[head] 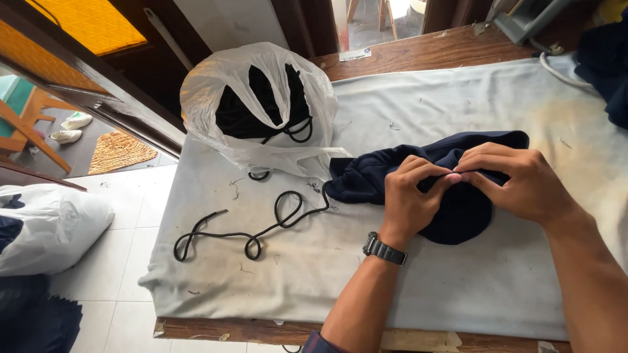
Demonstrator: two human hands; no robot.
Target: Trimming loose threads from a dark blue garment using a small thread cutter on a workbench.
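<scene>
A dark navy garment (pixel 458 209) lies bunched on the grey cloth-covered table (pixel 458 281). My left hand (pixel 409 199), a black watch on its wrist, pinches the fabric at the garment's middle. My right hand (pixel 520 180) pinches the same fold, fingertips touching those of the left. A black drawstring cord (pixel 252 232) runs out of the garment's left end and loops across the cloth toward the table's left edge.
A translucent white plastic bag (pixel 255 108) holding dark fabric and more black cords stands at the table's back left. More dark garments (pixel 605 62) lie at the far right. White sacks (pixel 46 225) sit on the tiled floor at left, by an open doorway.
</scene>
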